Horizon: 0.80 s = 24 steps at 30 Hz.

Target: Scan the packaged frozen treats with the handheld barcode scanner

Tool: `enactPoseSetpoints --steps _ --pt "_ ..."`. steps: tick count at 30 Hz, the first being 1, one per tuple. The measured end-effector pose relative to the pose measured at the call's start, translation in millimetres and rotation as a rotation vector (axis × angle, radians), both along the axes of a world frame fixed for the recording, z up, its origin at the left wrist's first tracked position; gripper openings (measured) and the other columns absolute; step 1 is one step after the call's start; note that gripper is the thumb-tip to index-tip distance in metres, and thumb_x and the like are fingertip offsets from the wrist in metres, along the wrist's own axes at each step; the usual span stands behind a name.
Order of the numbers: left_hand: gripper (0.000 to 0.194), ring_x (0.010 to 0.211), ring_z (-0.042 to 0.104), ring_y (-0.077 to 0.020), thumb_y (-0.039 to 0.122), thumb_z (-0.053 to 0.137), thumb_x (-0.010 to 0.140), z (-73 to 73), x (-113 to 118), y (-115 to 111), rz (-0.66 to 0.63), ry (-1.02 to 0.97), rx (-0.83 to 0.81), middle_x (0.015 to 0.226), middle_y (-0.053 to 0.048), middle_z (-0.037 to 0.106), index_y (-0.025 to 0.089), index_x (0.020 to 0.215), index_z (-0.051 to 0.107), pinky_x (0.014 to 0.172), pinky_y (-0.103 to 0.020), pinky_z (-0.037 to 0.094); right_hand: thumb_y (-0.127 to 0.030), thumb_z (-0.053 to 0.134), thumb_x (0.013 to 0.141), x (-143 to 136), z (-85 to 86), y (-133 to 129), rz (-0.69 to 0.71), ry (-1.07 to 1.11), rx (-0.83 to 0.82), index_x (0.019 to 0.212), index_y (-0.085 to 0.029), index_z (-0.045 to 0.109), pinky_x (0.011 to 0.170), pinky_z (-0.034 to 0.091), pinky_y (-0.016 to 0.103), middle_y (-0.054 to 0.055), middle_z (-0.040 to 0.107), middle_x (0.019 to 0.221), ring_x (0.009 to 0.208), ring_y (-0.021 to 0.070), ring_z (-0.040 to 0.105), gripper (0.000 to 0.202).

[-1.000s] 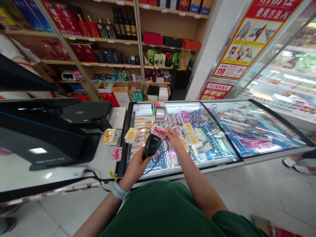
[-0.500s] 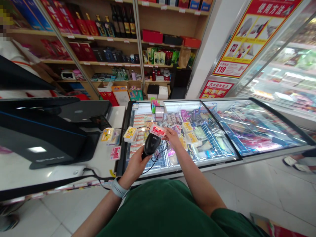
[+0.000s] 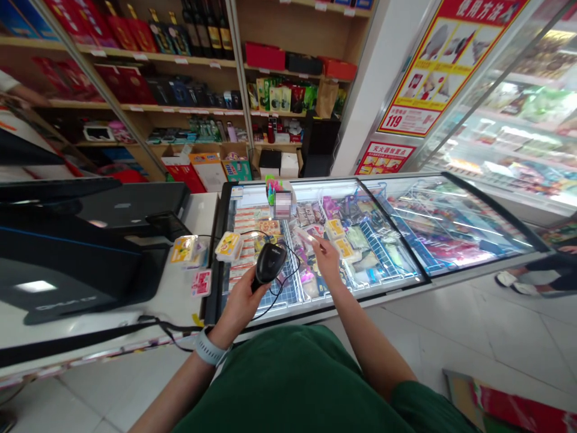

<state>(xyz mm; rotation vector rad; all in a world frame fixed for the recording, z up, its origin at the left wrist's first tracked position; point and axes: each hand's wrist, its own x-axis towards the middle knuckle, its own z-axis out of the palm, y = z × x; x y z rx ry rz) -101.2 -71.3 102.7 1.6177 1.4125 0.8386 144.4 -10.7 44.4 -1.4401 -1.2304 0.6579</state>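
My left hand (image 3: 240, 302) is wrapped round the handle of a black barcode scanner (image 3: 270, 262), whose cable loops over the freezer's glass. To its right, my right hand (image 3: 327, 260) pinches a small clear plastic food pack (image 3: 306, 235) by one end. The pack is tilted, so its label hardly shows. On the glass to the left of the scanner sits a yellow-labelled pack (image 3: 229, 246). Another yellow-labelled pack (image 3: 184, 249) and a red-labelled pack (image 3: 201, 282) lie on the counter.
A chest freezer (image 3: 408, 278) with a glass top runs off to the right. A black checkout terminal (image 3: 67, 258) stands on the white counter (image 3: 205, 210) at left. Shelves of bottles and boxes (image 3: 265, 56) line the back. A person's legs (image 3: 545, 270) show at far right.
My right hand has moved slightly right, away from the scanner, and turned the pack so its red label no longer faces me. The left hand still grips the scanner. The view has shifted somewhat.
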Motion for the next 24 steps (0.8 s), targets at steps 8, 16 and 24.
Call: enactPoseSetpoints --steps 8,16,24 --pt "0.046 0.104 0.061 -0.0262 0.038 0.057 0.078 -4.3 -1.0 2.6 -0.028 -0.022 -0.035 0.112 -0.012 0.067 0.012 0.117 0.056 0.093 -0.038 0.045 -0.037 0.051 0.092 59.0 -67.1 -50.8 -0.244 -0.596 0.149 0.116 -0.023 0.067 0.102 0.045 0.045 0.012 0.057 0.127 0.118 0.0236 0.054 0.032" --pt "0.043 0.098 0.062 -0.0247 0.037 0.056 0.079 -1.1 -2.0 5.0 -0.051 0.003 -0.028 0.106 -0.01 0.068 0.013 0.115 0.055 0.089 -0.036 0.046 -0.038 0.057 0.086 48.8 -110.7 -50.1 -0.172 -0.849 0.005 0.124 -0.015 0.056 0.106 0.038 0.05 0.018 0.043 0.141 0.13 0.0298 0.039 0.044" --pt "0.048 0.106 0.06 -0.0254 0.037 0.056 0.079 -1.1 -8.5 -1.2 -0.01 -0.016 -0.029 0.114 -0.011 0.066 0.012 0.121 0.054 0.096 -0.038 0.044 -0.037 0.055 0.086 37.4 -96.6 -36.2 -0.227 -0.878 -0.089 0.126 -0.012 0.049 0.102 0.036 0.053 0.022 0.035 0.146 0.132 0.0338 0.035 0.048"
